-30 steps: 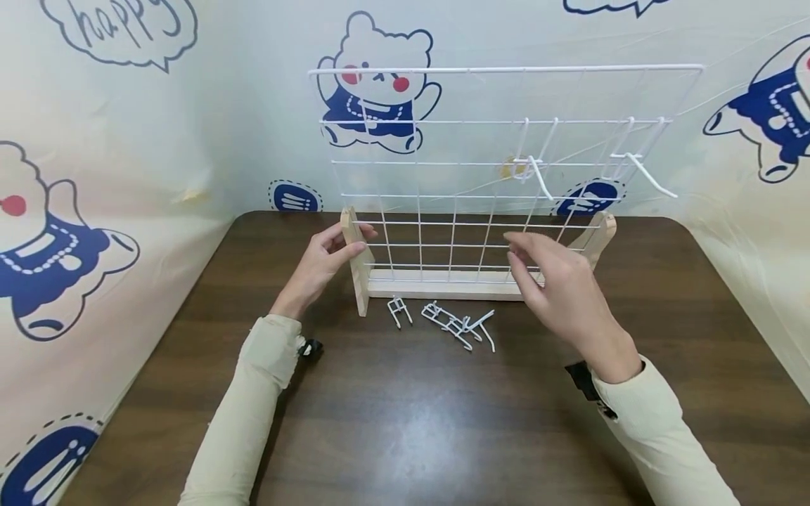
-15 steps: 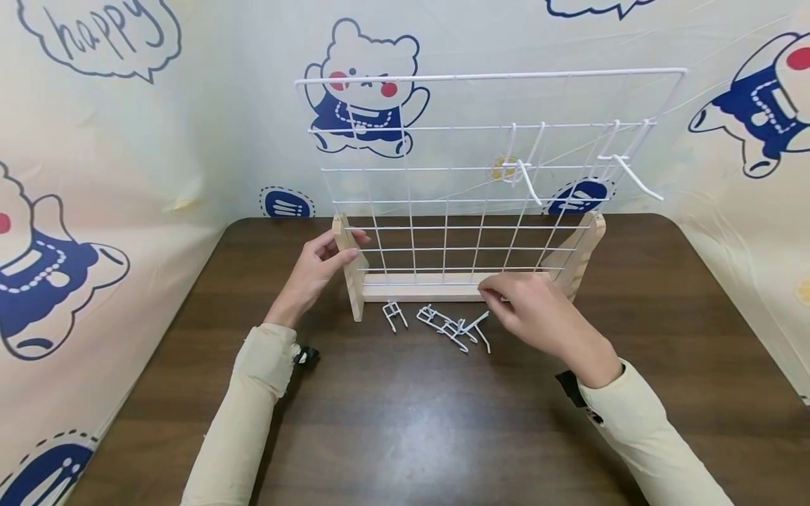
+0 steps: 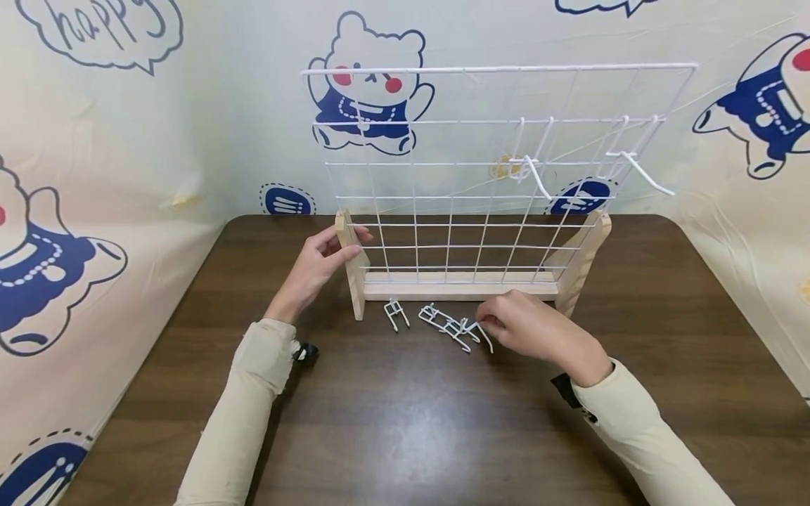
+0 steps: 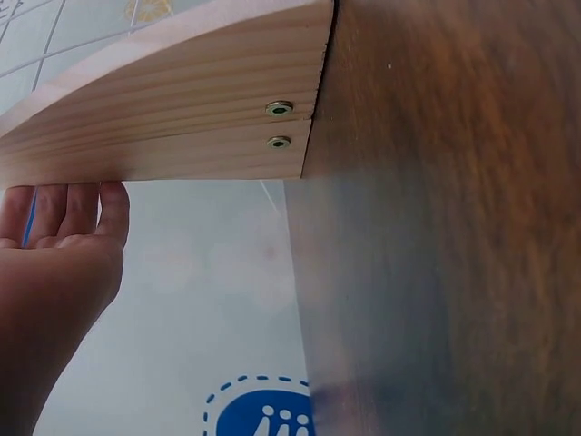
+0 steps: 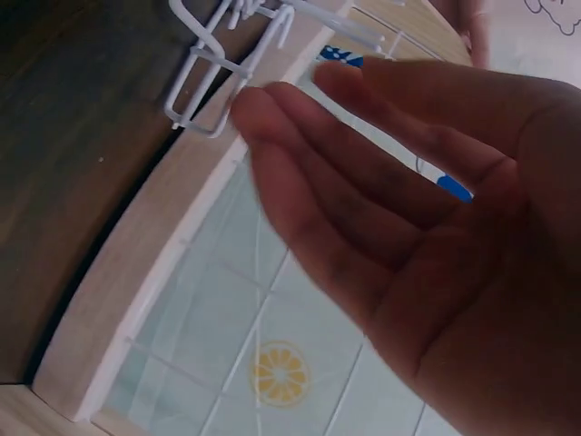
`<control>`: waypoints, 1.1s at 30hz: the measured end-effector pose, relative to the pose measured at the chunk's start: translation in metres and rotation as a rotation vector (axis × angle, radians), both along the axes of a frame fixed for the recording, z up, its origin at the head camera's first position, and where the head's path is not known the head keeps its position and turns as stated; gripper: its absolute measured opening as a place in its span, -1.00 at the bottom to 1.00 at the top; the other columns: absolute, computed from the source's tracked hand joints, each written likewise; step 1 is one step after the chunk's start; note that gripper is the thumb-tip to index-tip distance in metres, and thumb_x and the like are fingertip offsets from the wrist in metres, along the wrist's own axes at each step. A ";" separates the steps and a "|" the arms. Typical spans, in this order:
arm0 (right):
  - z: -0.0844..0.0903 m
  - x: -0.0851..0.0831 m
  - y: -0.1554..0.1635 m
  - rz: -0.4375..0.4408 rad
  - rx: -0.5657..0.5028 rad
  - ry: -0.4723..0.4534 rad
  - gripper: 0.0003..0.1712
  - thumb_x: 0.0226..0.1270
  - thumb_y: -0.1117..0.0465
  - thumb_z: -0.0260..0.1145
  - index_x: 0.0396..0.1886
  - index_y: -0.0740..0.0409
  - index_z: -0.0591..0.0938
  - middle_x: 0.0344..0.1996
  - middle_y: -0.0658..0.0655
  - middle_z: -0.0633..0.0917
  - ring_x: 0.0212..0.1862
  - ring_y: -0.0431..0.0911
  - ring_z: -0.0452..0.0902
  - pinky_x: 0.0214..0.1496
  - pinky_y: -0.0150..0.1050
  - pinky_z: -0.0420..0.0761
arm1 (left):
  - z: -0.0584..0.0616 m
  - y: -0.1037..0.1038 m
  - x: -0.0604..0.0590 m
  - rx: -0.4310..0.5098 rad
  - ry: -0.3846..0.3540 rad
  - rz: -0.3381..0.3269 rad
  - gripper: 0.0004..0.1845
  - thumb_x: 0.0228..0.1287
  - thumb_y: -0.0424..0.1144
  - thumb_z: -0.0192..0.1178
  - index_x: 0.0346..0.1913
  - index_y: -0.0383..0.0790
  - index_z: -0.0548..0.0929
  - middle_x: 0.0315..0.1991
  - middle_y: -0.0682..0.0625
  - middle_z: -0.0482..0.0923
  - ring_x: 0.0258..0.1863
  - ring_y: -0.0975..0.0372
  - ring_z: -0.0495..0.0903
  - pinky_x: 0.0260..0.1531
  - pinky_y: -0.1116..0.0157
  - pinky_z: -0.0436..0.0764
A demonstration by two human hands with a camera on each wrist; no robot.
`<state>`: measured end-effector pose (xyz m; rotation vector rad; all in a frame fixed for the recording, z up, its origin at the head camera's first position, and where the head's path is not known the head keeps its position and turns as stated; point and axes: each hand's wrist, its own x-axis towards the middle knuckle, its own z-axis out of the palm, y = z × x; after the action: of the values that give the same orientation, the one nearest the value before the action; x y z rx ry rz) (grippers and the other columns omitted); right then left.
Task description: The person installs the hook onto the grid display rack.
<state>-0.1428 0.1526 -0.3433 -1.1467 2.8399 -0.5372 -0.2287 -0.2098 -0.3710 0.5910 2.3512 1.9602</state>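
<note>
Right hand (image 3: 528, 327) has dropped since 1.0 s ago: was up in front of the mesh, now down at the loose hooks by the table surface. Left hand (image 3: 319, 263) same spot as before.

Left to right:

Left hand, cream sleeve (image 3: 224, 414), black wrist strap (image 3: 306, 353): grips the pale wooden left side panel (image 3: 353, 270), thumb on the near side, fingers round the back edge. Left wrist view shows two round metal fasteners (image 4: 280, 107) set in that panel, close to its bottom end.

White wire mesh panel (image 3: 415, 225) spans between the side panels, top leaning toward the camera. Pale wooden base bar (image 3: 430, 290) runs along the bottom. All on a dark brown wood-grain table (image 3: 380, 422).

In front of the bar: single white two-pronged wire hook (image 3: 392, 307) lying by itself near the left panel. Right of it, overlapping pile of white wire hooks (image 3: 451, 327), also flat on the table; exact count unclear.

Right hand at the right end of the pile, fingers bent, thumb a small gap away from them in the right wrist view, so grip is narrow. Fingertips right beside the hook wire; can't tell if they touch.

Above, two white hooks hang on the mesh: inner hung hook (image 3: 538, 178), then outer hung hook (image 3: 645, 175) near the right edge, prongs pointing forward. Pale wooden right side panel (image 3: 582, 267) stands beneath that edge
</note>
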 end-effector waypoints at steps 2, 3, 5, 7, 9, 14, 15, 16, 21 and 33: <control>-0.002 0.000 0.001 0.009 0.010 -0.025 -0.83 0.29 0.39 0.29 -0.44 0.08 0.70 -0.62 -0.18 0.51 -0.55 -0.31 0.34 -0.44 -0.35 0.43 | 0.001 0.000 0.000 -0.005 -0.004 0.000 -0.61 0.42 -0.15 0.23 0.23 -0.17 0.57 0.17 -0.15 0.58 0.16 0.02 0.49 0.20 0.20 0.45; -0.003 -0.001 0.001 0.017 0.011 -0.035 -0.83 0.29 0.39 0.29 -0.44 0.08 0.70 -0.62 -0.18 0.51 -0.55 -0.32 0.34 -0.44 -0.35 0.43 | 0.001 0.000 0.000 -0.008 -0.005 0.000 -0.61 0.42 -0.15 0.23 0.23 -0.17 0.57 0.17 -0.14 0.58 0.17 0.00 0.49 0.21 0.19 0.45; -0.006 -0.003 0.002 0.034 0.009 -0.053 -0.83 0.29 0.40 0.30 -0.43 0.10 0.71 -0.61 -0.18 0.53 -0.54 -0.32 0.34 -0.43 -0.36 0.43 | 0.000 -0.001 0.000 -0.010 -0.008 0.002 -0.61 0.42 -0.15 0.23 0.23 -0.17 0.57 0.16 -0.12 0.59 0.18 -0.02 0.48 0.21 0.17 0.45; -0.008 -0.005 0.003 0.050 0.006 -0.068 -0.84 0.29 0.41 0.31 -0.42 0.11 0.71 -0.59 -0.16 0.56 -0.52 -0.33 0.36 -0.41 -0.36 0.45 | 0.000 -0.001 -0.001 -0.007 -0.008 -0.001 -0.62 0.43 -0.17 0.22 0.23 -0.18 0.57 0.16 -0.12 0.59 0.18 -0.04 0.48 0.22 0.15 0.45; -0.010 -0.007 0.004 0.061 0.006 -0.076 -0.84 0.28 0.42 0.31 -0.43 0.12 0.71 -0.59 -0.16 0.56 -0.52 -0.32 0.36 -0.40 -0.35 0.46 | 0.000 -0.001 -0.002 -0.012 -0.008 -0.002 -0.63 0.43 -0.17 0.22 0.23 -0.16 0.57 0.16 -0.11 0.59 0.18 0.01 0.49 0.24 0.13 0.44; -0.014 -0.009 0.004 0.083 0.013 -0.111 -0.83 0.25 0.47 0.28 -0.40 0.17 0.73 -0.51 -0.08 0.67 -0.43 -0.29 0.49 -0.32 -0.30 0.56 | 0.001 0.000 -0.003 -0.031 -0.012 0.002 -0.63 0.41 -0.13 0.24 0.21 -0.13 0.59 0.16 -0.05 0.59 0.17 0.10 0.51 0.25 0.11 0.43; -0.015 -0.010 0.004 0.086 0.014 -0.124 -0.83 0.25 0.47 0.27 -0.38 0.19 0.74 -0.47 -0.05 0.70 -0.41 -0.29 0.51 -0.29 -0.28 0.58 | 0.001 0.000 -0.003 -0.029 -0.012 0.004 -0.63 0.41 -0.13 0.25 0.20 -0.13 0.59 0.15 -0.05 0.60 0.16 0.09 0.52 0.24 0.12 0.44; -0.016 -0.009 0.003 0.087 0.016 -0.136 -0.82 0.25 0.48 0.27 -0.36 0.20 0.75 -0.44 -0.02 0.72 -0.39 -0.28 0.53 -0.27 -0.27 0.60 | 0.001 0.000 -0.003 -0.029 -0.011 0.006 -0.64 0.41 -0.13 0.25 0.20 -0.13 0.60 0.15 -0.05 0.60 0.16 0.08 0.52 0.22 0.14 0.45; -0.019 -0.009 0.000 0.061 0.032 -0.141 -0.81 0.25 0.49 0.27 -0.37 0.19 0.75 -0.42 -0.01 0.72 -0.39 -0.28 0.53 -0.29 -0.27 0.60 | 0.000 0.001 -0.003 0.001 0.001 0.001 -0.65 0.42 -0.18 0.23 0.20 -0.16 0.60 0.15 -0.10 0.60 0.17 -0.05 0.49 0.18 0.21 0.48; -0.025 -0.012 0.002 -0.083 0.099 -0.112 -0.77 0.17 0.54 0.26 -0.37 0.19 0.75 -0.37 0.05 0.73 -0.32 -0.13 0.59 -0.23 -0.16 0.62 | 0.001 0.000 -0.002 0.009 0.002 -0.011 -0.64 0.43 -0.24 0.22 0.22 -0.23 0.58 0.17 -0.17 0.58 0.16 0.03 0.51 0.16 0.25 0.49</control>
<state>-0.1552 0.1546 -0.3682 -0.9549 2.7933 -0.4432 -0.2310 -0.2094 -0.3700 0.6051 2.3361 1.9679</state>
